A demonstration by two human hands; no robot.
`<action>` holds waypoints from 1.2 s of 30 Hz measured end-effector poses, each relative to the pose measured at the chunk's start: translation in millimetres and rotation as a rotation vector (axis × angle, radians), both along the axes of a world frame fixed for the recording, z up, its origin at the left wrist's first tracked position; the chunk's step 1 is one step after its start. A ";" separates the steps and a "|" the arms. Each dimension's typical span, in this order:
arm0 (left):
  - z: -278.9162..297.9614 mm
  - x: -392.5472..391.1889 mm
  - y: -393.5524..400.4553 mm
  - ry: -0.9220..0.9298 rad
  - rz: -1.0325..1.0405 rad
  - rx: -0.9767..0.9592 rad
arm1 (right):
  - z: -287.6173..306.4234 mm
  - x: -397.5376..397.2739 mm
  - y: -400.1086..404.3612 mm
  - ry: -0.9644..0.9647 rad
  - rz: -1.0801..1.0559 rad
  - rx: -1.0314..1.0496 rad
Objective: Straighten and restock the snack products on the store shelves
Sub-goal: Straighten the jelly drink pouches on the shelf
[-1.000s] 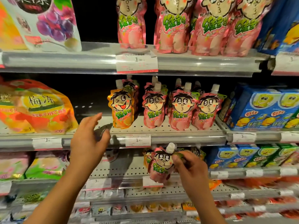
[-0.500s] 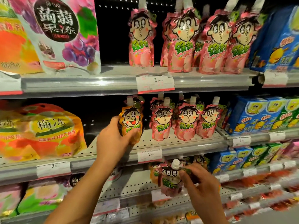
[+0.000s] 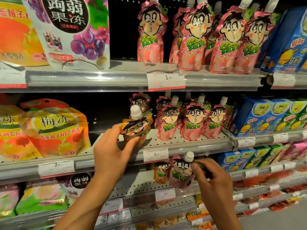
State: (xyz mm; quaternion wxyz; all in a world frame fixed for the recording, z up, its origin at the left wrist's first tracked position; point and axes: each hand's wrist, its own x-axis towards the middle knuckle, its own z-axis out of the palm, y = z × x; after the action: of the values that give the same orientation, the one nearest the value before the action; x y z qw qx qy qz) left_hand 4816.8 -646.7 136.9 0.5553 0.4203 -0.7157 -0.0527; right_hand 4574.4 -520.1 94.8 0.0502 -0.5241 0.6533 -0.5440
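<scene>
From the head camera, the person stands square to the shelves with both hands up. The left hand [image 3: 114, 150] has its grip wrapped round the lower body of an orange pouch [image 3: 136, 128] at the front edge of the middle shelf [image 3: 191, 143], thumb and fingers curled on it. The pouch leans, its white cap tipped up and a little toward the left end of the shelf, so its long axis runs off upright. It sits just beside the row of pink pouches [image 3: 191, 122], which stand upright toward the right along the same shelf.

The right hand [image 3: 211, 178] is lower, in front of the shelf below, pinching a pink pouch [image 3: 180, 173] near its cap with thumb and fingertips; that pouch hangs roughly upright, cap on top, touching nothing I can be sure of.

My guess is the orange pouch is the odd one out in a pink row, and the pink one is meant for its spot. That spot lies up and to the left of the right hand's grip, so the left hand, already there, must clear it first.
</scene>
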 end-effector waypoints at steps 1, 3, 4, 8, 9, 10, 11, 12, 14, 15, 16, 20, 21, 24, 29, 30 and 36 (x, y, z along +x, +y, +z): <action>-2.4 4.7 9.0 0.035 -0.019 -0.009 | 3.0 1.7 -0.7 -0.007 0.003 -0.012; -10.1 14.4 22.6 0.062 -0.049 0.016 | 8.9 3.6 -3.1 -0.009 0.014 -0.043; -14.6 19.2 27.7 0.071 -0.057 0.046 | 12.2 4.5 -3.9 0.002 0.024 -0.059; -33.2 39.3 40.3 0.093 -0.068 0.199 | 32.6 11.7 -12.7 0.061 0.105 -0.122; -38.1 42.4 43.1 0.088 -0.061 0.235 | 39.2 15.4 -15.7 0.077 0.129 -0.142; -42.3 45.1 45.8 0.096 -0.054 0.272 | 46.5 20.1 -19.7 0.076 0.153 -0.160; -45.7 46.3 48.3 0.108 -0.050 0.304 | 54.1 24.9 -24.0 0.058 0.174 -0.171; -49.4 47.3 49.1 0.115 -0.042 0.329 | 61.8 29.6 -28.7 0.037 0.189 -0.181; -53.0 48.7 49.4 0.106 -0.024 0.372 | 76.8 39.1 -40.0 0.033 0.205 -0.210; -54.8 50.4 48.7 0.088 -0.009 0.392 | 82.9 42.7 -46.8 0.046 0.209 -0.225; -57.0 52.0 47.1 0.059 0.012 0.408 | 88.0 45.4 -54.7 0.061 0.209 -0.234; -63.5 55.3 44.9 -0.090 0.092 0.438 | 98.1 52.3 -90.4 0.178 0.205 -0.180; -65.4 55.2 45.3 -0.132 0.098 0.431 | 98.3 54.0 -98.5 0.209 0.210 -0.155; -68.8 54.2 45.3 -0.234 0.106 0.404 | 98.7 55.7 -118.4 0.264 0.227 -0.043; -65.8 55.1 41.3 -0.247 0.141 0.399 | 107.7 50.7 -127.9 0.308 0.236 0.160; -65.7 54.7 41.0 -0.251 0.146 0.394 | 107.0 48.6 -125.3 0.279 0.254 0.164; -69.7 54.3 41.4 -0.270 0.127 0.381 | 81.3 40.8 -82.9 0.098 0.292 -0.051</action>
State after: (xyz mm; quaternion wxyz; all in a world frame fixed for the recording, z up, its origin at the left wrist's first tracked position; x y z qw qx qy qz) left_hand 4871.1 -605.4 67.1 0.3674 0.5647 -0.7328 -0.0950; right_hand 4615.2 -603.0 176.1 0.0834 -0.6407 0.5577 -0.5211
